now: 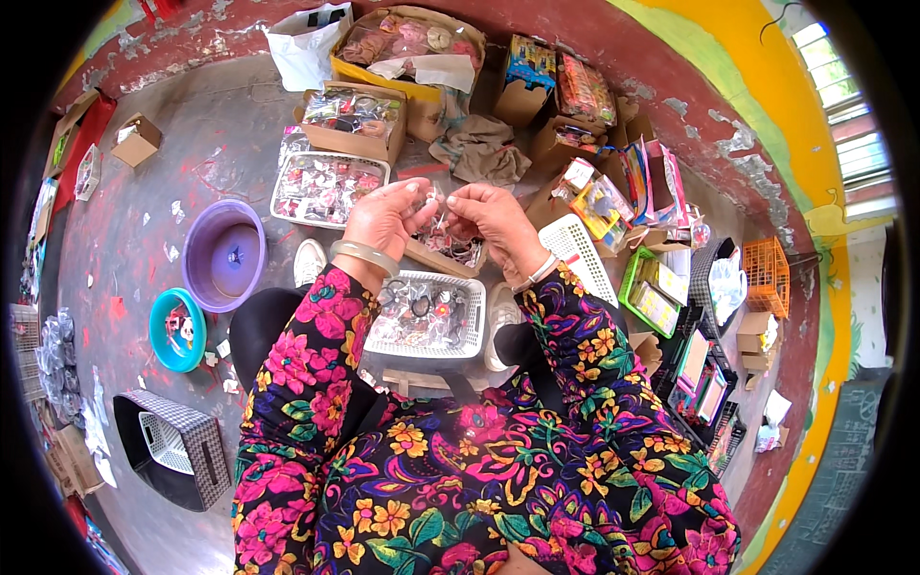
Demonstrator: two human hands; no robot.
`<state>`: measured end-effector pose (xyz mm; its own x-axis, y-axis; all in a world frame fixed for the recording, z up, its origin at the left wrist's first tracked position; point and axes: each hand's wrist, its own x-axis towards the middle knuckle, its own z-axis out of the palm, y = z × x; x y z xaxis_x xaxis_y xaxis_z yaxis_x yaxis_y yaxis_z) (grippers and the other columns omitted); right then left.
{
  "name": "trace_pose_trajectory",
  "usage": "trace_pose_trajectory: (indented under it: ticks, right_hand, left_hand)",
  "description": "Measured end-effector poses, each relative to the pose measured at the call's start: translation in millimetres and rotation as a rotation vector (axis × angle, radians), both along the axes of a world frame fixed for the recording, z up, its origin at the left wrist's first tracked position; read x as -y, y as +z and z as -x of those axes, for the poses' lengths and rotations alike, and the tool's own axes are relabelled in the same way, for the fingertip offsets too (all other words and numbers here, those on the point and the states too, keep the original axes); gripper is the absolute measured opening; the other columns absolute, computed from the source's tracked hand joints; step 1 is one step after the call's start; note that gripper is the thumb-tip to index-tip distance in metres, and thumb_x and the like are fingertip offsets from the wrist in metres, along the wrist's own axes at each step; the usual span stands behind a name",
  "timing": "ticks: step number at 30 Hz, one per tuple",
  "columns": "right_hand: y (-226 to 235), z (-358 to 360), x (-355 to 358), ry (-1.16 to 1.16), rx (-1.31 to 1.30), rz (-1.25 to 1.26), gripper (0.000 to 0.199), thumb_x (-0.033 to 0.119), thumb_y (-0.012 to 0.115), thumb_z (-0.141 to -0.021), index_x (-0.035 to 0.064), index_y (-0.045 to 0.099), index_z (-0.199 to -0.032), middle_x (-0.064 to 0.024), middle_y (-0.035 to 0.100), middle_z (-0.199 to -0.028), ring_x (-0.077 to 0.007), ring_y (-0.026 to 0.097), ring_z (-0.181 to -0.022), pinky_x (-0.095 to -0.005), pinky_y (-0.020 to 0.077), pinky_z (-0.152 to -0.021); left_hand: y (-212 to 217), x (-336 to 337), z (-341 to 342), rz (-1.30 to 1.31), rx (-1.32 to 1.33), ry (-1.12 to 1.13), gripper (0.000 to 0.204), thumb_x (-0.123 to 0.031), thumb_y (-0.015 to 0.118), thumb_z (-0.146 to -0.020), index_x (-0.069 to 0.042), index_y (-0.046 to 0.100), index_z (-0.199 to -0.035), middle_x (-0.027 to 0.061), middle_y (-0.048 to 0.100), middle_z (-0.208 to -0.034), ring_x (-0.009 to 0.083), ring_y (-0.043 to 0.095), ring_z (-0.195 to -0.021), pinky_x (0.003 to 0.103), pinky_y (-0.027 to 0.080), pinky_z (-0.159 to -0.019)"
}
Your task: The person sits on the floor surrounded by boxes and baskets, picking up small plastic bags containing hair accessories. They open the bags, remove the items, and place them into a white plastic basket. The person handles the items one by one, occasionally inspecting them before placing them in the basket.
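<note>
The left hand [383,218] and the right hand [491,218] are raised close together, fingers curled, and both pinch a small clear packet [433,203] between their fingertips; what the packet holds is too small to tell. The left wrist wears a pale bangle [364,255], the right a light band [535,272], and both sleeves are bright floral cloth.

Directly below the hands, between the knees, sits a white mesh basket [469,337] filled with small trinkets in clear wrapping. Just beyond it, under the packet, lies a shallow cardboard tray [429,259] with more of the same.

Farther out on the grey floor [220,144], another white basket [283,188] of wrapped items lies beside an open cardboard box [355,139]. To the left rest a purple basin [203,251] and a teal bowl [161,337]. A checked basket [201,450] sits near the floor's lower left edge. To the right, a green basket [631,287] and an orange crate [772,276] stand near the wall.
</note>
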<state>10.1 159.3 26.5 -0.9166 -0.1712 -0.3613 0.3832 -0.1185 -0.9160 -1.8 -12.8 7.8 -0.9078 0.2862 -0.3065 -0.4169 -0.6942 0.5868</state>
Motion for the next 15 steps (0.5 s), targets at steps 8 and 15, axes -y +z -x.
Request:
trace_pose_trajectory:
  ticks: [8,15]
  right_hand:
    - [-0.2,2.7,0.8,-0.113,-0.509,-0.579,0.009,0.012,0.057,-0.08,0.0039,0.06,-0.083,-0.0051,0.062,-0.076,-0.017,0.059,-0.065,-0.0275,0.0438,-0.057]
    - [26.4,-8.6,15.4,-0.059,-1.173,-0.987,0.014,0.01,0.059,-0.071,0.0087,0.06,-0.085,-0.0043,0.057,-0.079,-0.0243,0.054,-0.077,-0.0353,0.0401,-0.068]
  left_hand:
    - [2.6,-0.6,0.8,0.038,-0.022,-0.061,0.026,-0.008,0.047,-0.088,0.007,0.047,-0.109,0.014,0.054,-0.107,0.0225,0.057,-0.095,0.033,0.05,-0.082]
    - [12.3,-12.5,-7.5,0.179,-0.087,-0.184,0.022,-0.008,0.043,-0.09,0.002,0.052,-0.107,0.0076,0.06,-0.096,0.016,0.06,-0.087,0.029,0.052,-0.076]
